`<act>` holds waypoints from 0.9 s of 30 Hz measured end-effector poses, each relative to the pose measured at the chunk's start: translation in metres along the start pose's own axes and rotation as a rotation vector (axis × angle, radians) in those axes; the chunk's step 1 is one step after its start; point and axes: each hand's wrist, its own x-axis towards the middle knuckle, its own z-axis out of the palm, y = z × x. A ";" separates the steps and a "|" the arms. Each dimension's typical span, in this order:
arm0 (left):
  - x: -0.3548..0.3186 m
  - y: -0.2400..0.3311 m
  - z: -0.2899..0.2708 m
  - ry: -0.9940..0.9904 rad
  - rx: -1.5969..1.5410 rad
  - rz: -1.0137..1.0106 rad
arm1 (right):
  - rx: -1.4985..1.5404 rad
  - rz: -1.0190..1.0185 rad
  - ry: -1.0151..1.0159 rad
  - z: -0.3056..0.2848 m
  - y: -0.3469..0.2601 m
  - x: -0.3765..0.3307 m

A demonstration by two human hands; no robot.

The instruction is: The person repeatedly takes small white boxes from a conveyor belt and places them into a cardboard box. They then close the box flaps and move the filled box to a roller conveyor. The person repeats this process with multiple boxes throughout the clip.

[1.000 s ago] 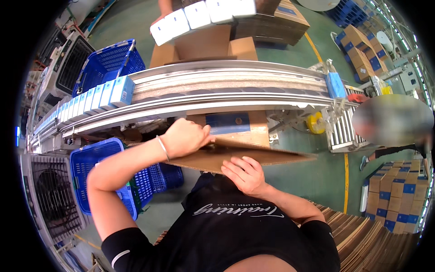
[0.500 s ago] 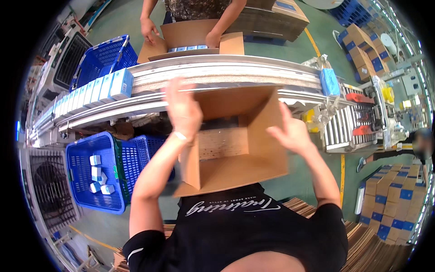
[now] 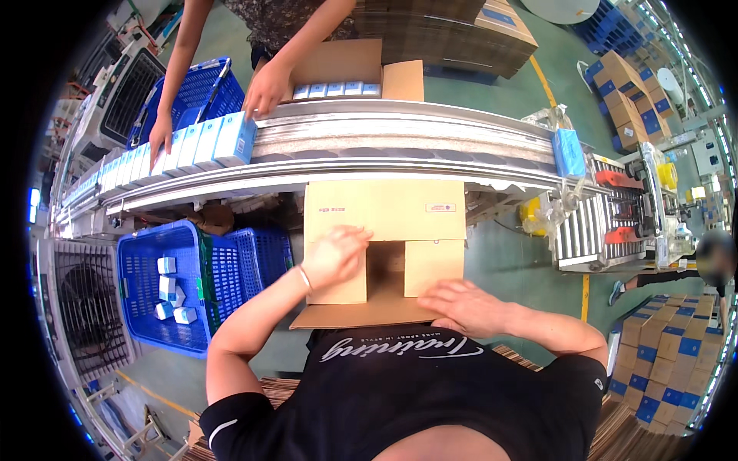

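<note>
In front of my chest stands a cardboard box [image 3: 384, 209], its far flap and two side flaps folded inward. A dark gap shows between the side flaps. The near flap [image 3: 361, 316] sticks out toward my shirt. My left hand [image 3: 337, 257] lies over the left side flap, fingers stretched toward the gap. At the near right corner, my right hand [image 3: 469, 306] has its fingers over the near flap's edge and its thumb on the shirt side.
Beyond the box runs a metal conveyor [image 3: 400, 131] carrying a row of white-blue cartons [image 3: 235, 140]. Across it, a person's hands [image 3: 267, 88] touch those cartons beside an open filled box [image 3: 403, 81]. A blue basket [image 3: 157, 230] with several small cartons stands left; stacked boxes [image 3: 665, 346] stand right.
The box has turned from open toward me to flaps folded over its top. My hands moved from its sides onto the flaps. The other person's hands shifted left, from their box to the carton row.
</note>
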 end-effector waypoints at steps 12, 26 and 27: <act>-0.033 -0.044 -0.014 0.322 0.046 -0.234 | 0.498 0.322 1.233 0.046 0.093 0.098; -0.164 -0.209 0.031 0.181 -1.529 -1.051 | 0.897 0.139 0.611 -0.028 -0.063 0.118; -0.133 -0.198 0.043 -0.076 -1.219 -1.316 | 0.771 0.144 0.545 -0.034 -0.075 0.131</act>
